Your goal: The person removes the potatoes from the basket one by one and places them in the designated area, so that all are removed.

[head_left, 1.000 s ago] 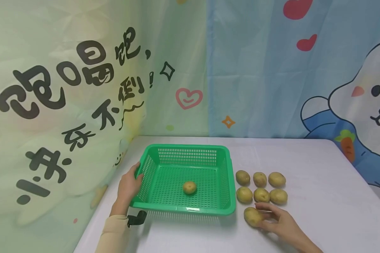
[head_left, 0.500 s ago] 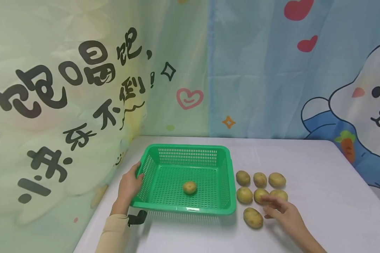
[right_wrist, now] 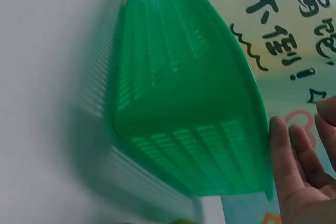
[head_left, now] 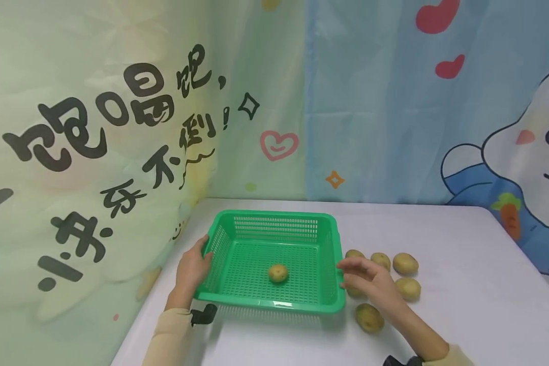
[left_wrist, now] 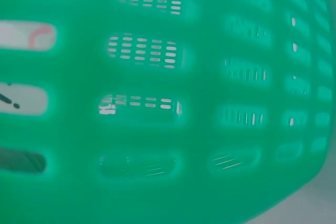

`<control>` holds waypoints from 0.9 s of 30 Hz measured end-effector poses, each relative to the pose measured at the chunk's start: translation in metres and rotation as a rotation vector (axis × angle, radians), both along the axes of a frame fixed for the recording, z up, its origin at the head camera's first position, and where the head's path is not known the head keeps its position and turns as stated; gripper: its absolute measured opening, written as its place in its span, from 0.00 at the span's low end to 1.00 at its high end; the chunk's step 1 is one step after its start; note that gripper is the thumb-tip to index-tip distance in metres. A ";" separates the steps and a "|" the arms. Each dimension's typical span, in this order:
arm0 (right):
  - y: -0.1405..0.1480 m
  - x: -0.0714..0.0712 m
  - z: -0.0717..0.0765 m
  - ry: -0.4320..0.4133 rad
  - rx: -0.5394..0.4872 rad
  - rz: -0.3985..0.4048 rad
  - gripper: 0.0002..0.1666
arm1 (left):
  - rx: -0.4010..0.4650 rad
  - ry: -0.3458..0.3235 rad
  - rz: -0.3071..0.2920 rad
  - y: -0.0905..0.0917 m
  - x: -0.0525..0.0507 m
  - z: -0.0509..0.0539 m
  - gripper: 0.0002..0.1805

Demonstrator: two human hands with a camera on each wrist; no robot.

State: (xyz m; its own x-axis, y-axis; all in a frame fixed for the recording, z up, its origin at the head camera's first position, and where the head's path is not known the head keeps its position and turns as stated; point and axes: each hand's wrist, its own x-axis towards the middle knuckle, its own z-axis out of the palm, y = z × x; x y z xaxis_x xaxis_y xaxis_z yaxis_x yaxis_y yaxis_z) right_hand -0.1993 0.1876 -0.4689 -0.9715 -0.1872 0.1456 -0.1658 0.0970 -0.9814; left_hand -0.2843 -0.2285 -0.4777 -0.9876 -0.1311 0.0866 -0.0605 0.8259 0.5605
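Note:
A green plastic basket (head_left: 274, 305) with slotted walls stands on the table, and one potato (head_left: 278, 273) lies inside it. My left hand (head_left: 193, 268) grips the basket's left rim, thumb over the inner side; its wrist view is filled by the slotted wall (left_wrist: 79, 129). My right hand (head_left: 370, 281) is at the basket's right rim, fingers extended, with no potato in it. In the right wrist view the fingers (right_wrist: 286, 156) lie right against the rim (right_wrist: 247, 72); contact is hard to tell. Below that hand lies a single potato (head_left: 369, 318).
Several more potatoes (head_left: 405, 264) sit in rows to the right of the basket, some partly hidden by my right hand. A white cloth (head_left: 466, 284) covers the table. Behind stands a printed curtain (head_left: 370, 101) with cartoon figures and lettering.
My right hand has let go of the front potato, drawn back, then moved left and up to the basket's right rim. My left hand keeps its hold. The head view has shifted slightly.

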 end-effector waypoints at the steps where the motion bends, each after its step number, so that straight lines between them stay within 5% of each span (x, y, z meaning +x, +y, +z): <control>1: -0.003 -0.001 0.001 -0.017 -0.008 0.015 0.19 | -0.010 0.007 -0.006 0.001 -0.001 0.000 0.29; 11: -0.033 -0.011 0.013 0.003 0.174 0.157 0.22 | -0.048 0.013 0.003 0.003 0.001 0.000 0.29; 18: -0.059 -0.026 0.019 -0.014 0.260 0.112 0.18 | -0.045 0.016 -0.003 0.001 0.002 0.001 0.29; 27: -0.086 -0.065 0.026 -0.137 0.115 0.160 0.16 | -0.004 0.003 0.002 0.001 0.001 0.000 0.29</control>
State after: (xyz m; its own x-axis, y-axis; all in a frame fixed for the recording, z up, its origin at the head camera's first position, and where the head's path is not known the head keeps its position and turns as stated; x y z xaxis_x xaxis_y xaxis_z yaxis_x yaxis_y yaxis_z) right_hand -0.2641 0.1021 -0.4430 -0.9374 -0.3479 -0.0167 -0.0539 0.1923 -0.9799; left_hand -0.2838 -0.2277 -0.4782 -0.9870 -0.1331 0.0904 -0.0607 0.8282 0.5571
